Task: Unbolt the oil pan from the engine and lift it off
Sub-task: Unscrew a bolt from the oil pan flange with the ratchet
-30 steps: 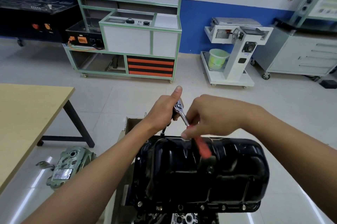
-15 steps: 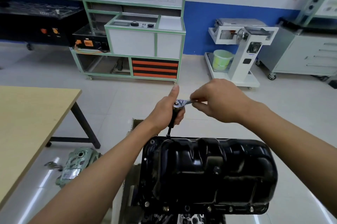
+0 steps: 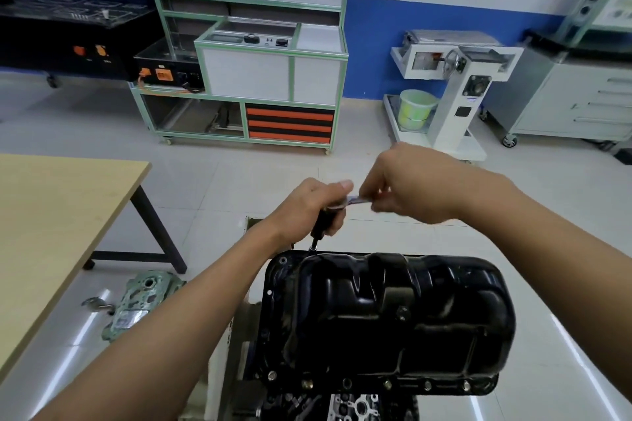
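My L hand point(image 3: 309, 206) wraps the ratchet point(image 3: 355, 200) head & extension, socket at the oil pan's point(image 3: 393, 318) far-left corner. R hand point(image 3: 413, 188) curls round the handle, blurred. Pan sits atop the engine point(image 3: 355, 403).

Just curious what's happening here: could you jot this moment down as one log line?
step: unbolting oil pan | left hand: grips ratchet head at pan's far edge | right hand: holds its handle | near-edge bolts: in place
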Tool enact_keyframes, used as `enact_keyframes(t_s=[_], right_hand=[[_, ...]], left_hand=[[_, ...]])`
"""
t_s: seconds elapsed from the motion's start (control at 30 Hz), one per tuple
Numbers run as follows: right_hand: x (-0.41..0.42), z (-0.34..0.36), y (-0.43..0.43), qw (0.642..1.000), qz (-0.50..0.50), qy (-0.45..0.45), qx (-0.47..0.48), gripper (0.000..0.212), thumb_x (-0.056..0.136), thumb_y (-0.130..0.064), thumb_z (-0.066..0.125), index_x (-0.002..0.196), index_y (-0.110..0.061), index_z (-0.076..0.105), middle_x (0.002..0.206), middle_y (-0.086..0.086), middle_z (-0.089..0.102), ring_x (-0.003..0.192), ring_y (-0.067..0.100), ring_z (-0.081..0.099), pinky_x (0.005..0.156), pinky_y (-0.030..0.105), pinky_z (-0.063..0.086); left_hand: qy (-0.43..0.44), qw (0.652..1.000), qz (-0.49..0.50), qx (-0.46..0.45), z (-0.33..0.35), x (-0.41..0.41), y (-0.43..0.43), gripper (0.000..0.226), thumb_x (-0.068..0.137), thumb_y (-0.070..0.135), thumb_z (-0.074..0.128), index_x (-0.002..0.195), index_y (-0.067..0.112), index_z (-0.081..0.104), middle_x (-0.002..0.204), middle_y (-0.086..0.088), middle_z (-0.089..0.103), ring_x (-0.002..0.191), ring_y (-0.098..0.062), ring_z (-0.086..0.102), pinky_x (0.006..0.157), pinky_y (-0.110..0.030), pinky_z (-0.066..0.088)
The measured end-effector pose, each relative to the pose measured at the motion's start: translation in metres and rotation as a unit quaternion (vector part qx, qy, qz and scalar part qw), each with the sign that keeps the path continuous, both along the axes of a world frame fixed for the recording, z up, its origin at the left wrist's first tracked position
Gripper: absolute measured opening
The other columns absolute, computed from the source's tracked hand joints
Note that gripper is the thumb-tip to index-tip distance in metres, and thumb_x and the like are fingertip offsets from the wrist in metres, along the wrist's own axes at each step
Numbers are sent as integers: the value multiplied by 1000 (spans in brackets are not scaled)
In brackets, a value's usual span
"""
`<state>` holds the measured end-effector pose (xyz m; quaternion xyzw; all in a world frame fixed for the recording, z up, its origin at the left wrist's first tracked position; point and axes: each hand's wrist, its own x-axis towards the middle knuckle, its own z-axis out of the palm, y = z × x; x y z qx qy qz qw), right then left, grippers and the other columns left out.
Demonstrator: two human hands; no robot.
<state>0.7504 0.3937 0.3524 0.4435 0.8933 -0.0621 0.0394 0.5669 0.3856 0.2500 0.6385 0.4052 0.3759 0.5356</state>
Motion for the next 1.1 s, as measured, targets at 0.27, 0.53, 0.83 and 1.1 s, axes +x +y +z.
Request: enact_keyframes(t_s=[0.27,0.53,0.83,1.1], right_hand=[[-13,-23,18,987,37,-3,157,26,96,-19,51,109,-25,72,113,-5,71,112,24,60,90,38,48],[-7,0,-27,998,-11,-22,-51,36,86,-58,65,86,-22,61,75,-5,67,72,10,58,68,33,46],[-2,0,-15,998,-11,-14,-62,4,90,-27,68,88,-29,68,70,-10,64,73,13,59,64,30,42],[-11,-23,19,980,74,-69,170,38,85,-3,50,104,-29,71,116,-10,68,119,17,55,94,36,42]], left_hand=[[2,1000,15,-8,2,11,-1,65,94,59,38,55,9,46,49,-3,46,51,-19,42,54,-20,39],[-14,995,96,-6,-1,15,4,73,81,84,29,52,21,52,53,-3,51,52,-17,43,54,-27,35],[-10,995,96,17,-6,9,6,77,81,80,38,57,10,58,55,-7,55,55,-18,47,60,-29,38],[5,998,-62,-7,-1,15,0,70,85,71,39,56,8,52,50,-1,50,50,-15,44,55,-19,40]])
